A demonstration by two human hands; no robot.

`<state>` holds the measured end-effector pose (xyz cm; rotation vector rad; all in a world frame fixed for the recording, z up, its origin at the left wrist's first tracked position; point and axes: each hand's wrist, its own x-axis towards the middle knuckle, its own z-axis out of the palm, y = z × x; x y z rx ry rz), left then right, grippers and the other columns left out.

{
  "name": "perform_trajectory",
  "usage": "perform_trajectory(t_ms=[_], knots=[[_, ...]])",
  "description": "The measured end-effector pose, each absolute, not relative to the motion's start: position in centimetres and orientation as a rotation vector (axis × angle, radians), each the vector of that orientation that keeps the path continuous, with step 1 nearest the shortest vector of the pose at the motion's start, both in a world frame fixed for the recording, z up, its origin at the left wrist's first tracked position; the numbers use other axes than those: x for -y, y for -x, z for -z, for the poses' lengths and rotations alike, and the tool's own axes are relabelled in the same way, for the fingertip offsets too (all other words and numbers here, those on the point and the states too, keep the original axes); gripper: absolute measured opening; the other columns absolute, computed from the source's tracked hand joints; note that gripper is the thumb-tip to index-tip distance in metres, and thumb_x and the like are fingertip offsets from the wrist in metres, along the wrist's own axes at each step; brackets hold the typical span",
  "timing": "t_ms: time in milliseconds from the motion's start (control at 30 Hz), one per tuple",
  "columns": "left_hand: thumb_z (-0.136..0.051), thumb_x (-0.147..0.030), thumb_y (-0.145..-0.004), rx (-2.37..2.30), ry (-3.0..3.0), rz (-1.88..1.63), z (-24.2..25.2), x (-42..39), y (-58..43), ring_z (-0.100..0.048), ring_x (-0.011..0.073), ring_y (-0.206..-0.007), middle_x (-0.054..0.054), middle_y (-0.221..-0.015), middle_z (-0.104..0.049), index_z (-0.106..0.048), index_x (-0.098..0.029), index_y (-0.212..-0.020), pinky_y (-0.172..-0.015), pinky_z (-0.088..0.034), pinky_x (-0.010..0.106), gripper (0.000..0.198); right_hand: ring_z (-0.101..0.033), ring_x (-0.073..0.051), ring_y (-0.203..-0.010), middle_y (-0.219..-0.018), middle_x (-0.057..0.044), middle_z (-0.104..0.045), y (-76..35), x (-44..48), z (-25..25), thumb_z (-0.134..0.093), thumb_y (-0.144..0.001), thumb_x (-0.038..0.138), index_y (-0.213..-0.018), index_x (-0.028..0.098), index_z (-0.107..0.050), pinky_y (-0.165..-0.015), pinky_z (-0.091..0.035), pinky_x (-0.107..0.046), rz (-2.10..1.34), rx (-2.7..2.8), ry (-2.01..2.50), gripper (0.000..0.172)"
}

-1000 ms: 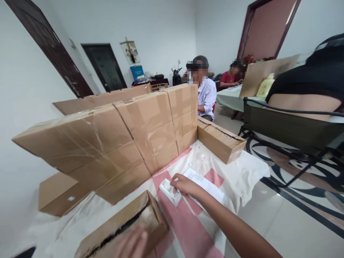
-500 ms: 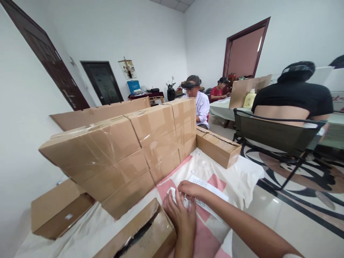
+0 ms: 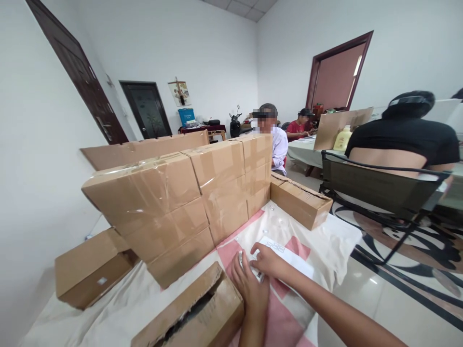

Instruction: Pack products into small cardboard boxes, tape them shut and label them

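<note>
A small white object [image 3: 259, 274], its kind too covered to tell, is in my left hand [image 3: 250, 284]. The fingers wrap over its far side, so only a sliver of it shows. Just right of it, my right hand [image 3: 269, 260] hovers close, fingers bent and apart, with nothing visible between them. Under and beyond my right hand lies a white sheet [image 3: 285, 250] printed with rounded outlines. The sheet rests on a pink and cream cloth [image 3: 285, 318].
A torn-open carton [image 3: 202, 308] stands close to my left forearm. Taped cartons [image 3: 181, 193] form a wall ahead. An open box [image 3: 90, 270] is at far left, and a long carton [image 3: 302, 200] at right. Other people sit beyond, one on a folding chair [image 3: 379, 188].
My right hand's fingers have drawn back a little from the white object. My left hand still holds it. The whole view has shifted slightly.
</note>
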<state>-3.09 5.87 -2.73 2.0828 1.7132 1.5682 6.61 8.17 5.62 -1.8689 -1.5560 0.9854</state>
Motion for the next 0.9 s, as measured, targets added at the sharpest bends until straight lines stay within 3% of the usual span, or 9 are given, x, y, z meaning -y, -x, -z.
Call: perform_trajectory(t_ms=[200, 367, 467, 700, 900], knots=[[-0.066, -0.025, -0.081, -1.779, -2.014, -1.459, 2.3, -5.6, 2.9, -0.049, 0.0377, -0.128, 0.022, -0.137, -0.051, -0.038, -0.015, -0.146, -0.105, -0.041, 0.056, 0.071, -0.039, -0.008, -0.047, -0.050, 0.013, -0.040, -9.2, -5.1, -7.0, -0.062, -0.077, 0.006, -0.094, 0.018, -0.056, -0.047, -0.027, -0.021, -1.136, 1.485, 1.791, 0.022], [-0.065, -0.023, -0.080, -1.789, -2.025, -1.442, 2.6, -5.6, 3.0, -0.048, 0.0379, -0.129, 0.023, -0.139, -0.050, -0.039, -0.015, -0.146, -0.103, -0.043, 0.055, 0.071, -0.047, -0.009, -0.048, -0.052, 0.006, -0.053, -9.9, -4.9, -6.9, -0.066, -0.076, 0.017, -0.073, 0.016, -0.062, -0.048, -0.031, -0.022, -1.133, 1.513, 1.868, 0.005], [-0.065, -0.021, -0.079, -1.802, -2.034, -1.438, 2.6, -5.6, 3.0, -0.049, 0.0379, -0.128, 0.023, -0.139, -0.049, -0.042, -0.013, -0.144, -0.103, -0.044, 0.055, 0.070, -0.039, -0.008, -0.041, -0.044, 0.005, -0.046, -9.4, -5.5, -6.9, -0.065, -0.078, 0.026, -0.056, 0.017, -0.061, -0.043, -0.026, -0.023, -1.125, 1.550, 1.926, 0.025], [-0.067, -0.016, -0.073, -1.789, -2.049, -1.404, 2.3, -5.5, 3.1, -0.050, 0.0385, -0.127, 0.021, -0.140, -0.049, -0.042, -0.015, -0.142, -0.104, -0.043, 0.056, 0.073, -0.034, -0.008, -0.034, -0.037, 0.006, -0.041, -9.6, -6.0, -5.9, -0.065, -0.080, 0.030, -0.061, 0.016, -0.071, -0.037, -0.023, -0.023, -1.223, 1.511, 1.844, 0.025], [-0.066, -0.022, -0.078, -1.786, -2.073, -1.409, 2.6, -5.6, 3.3, -0.050, 0.0389, -0.126, 0.022, -0.139, -0.049, -0.043, -0.015, -0.142, -0.102, -0.044, 0.056, 0.069, -0.037, -0.008, -0.037, -0.039, 0.005, -0.045, -9.6, -5.8, -5.1, -0.069, -0.078, 0.027, -0.057, 0.016, -0.068, -0.040, -0.024, -0.022, -1.172, 1.484, 1.889, 0.024]])
